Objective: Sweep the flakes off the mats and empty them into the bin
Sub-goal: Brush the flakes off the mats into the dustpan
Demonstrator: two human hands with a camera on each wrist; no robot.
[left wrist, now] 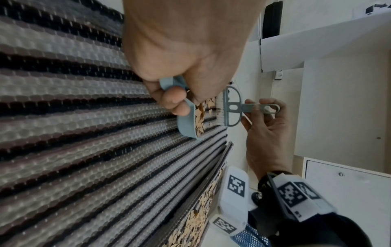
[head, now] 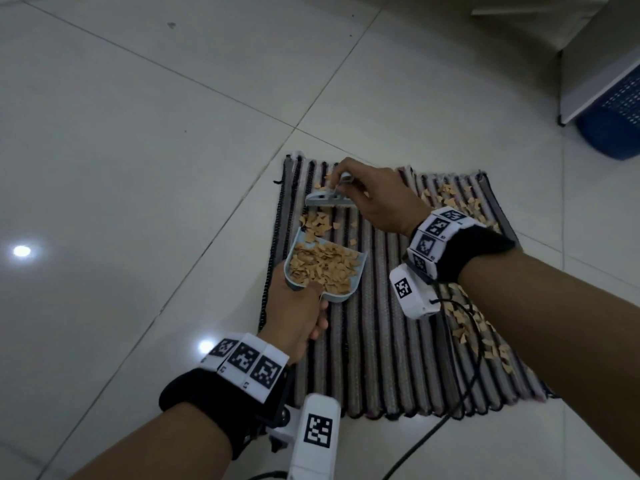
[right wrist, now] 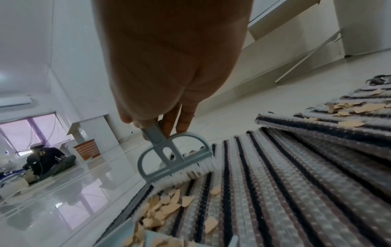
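A striped mat (head: 381,341) lies on the tiled floor, with a second mat (head: 485,202) overlapping it on the right. My left hand (head: 298,313) grips the handle of a light blue dustpan (head: 294,271) heaped with tan flakes (head: 325,268). My right hand (head: 374,199) pinches the handle of a small blue brush (head: 327,199), whose white bristles (right wrist: 190,173) rest on the mat just beyond the pan's mouth. Loose flakes (head: 317,223) lie between brush and pan. More flakes (head: 478,327) lie along the right mat.
A blue perforated bin (head: 616,112) stands at the far right beside a white cabinet (head: 595,71). A black cable (head: 460,403) trails from my right wrist across the mat. In the right wrist view a person (right wrist: 44,160) sits far off near a brown basket (right wrist: 86,148).
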